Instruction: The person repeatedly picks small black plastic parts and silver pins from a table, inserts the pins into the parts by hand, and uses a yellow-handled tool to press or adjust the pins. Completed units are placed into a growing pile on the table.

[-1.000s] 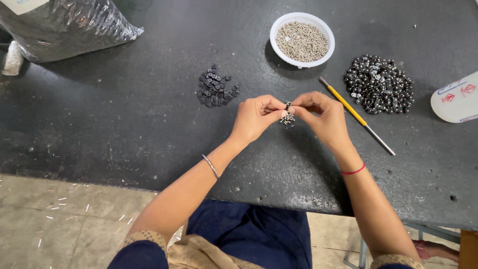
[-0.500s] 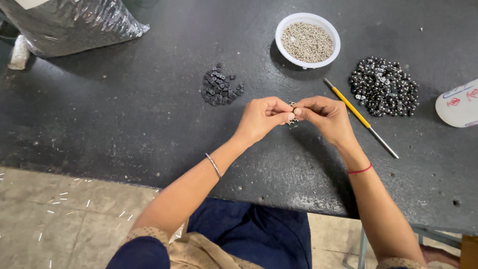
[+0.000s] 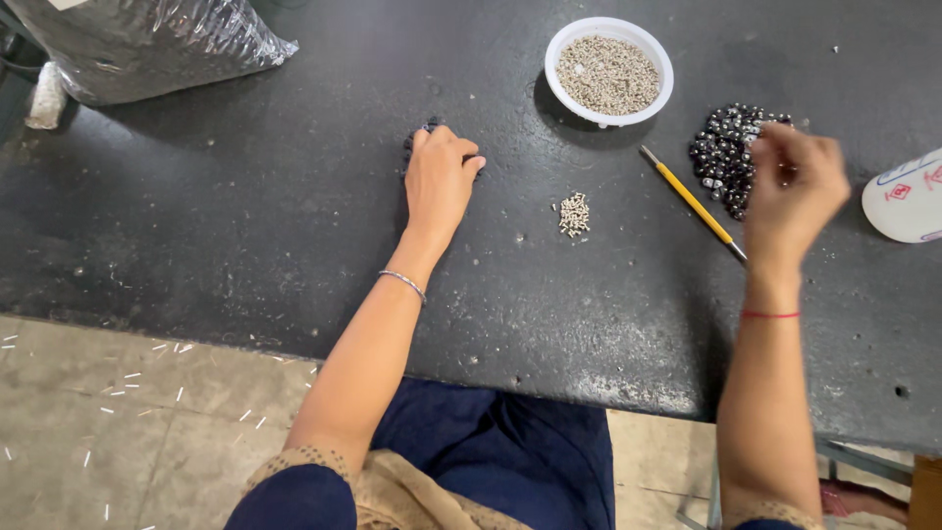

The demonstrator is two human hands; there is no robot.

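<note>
My left hand (image 3: pixel 440 182) lies palm down on a small pile of dark pieces (image 3: pixel 420 137), covering most of it. My right hand (image 3: pixel 797 182) is blurred over a heap of shiny black-and-silver beads (image 3: pixel 724 152), fingers curled; whether it holds anything cannot be told. A small cluster of silver pins (image 3: pixel 574 214) lies on the dark table (image 3: pixel 245 216) between my hands. A yellow-handled tool (image 3: pixel 692 201) lies next to the heap.
A white bowl of small silver pins (image 3: pixel 608 71) stands at the back. A clear plastic bag (image 3: pixel 147 39) sits at the far left, a white container (image 3: pixel 908 196) at the right edge. Tiled floor (image 3: pixel 128 422) lies below the table's front edge.
My hands were together at the table's middle, working a small piece. They have parted: the left went to the dark pile, the right to the bead heap. The silver pins now lie on the table.
</note>
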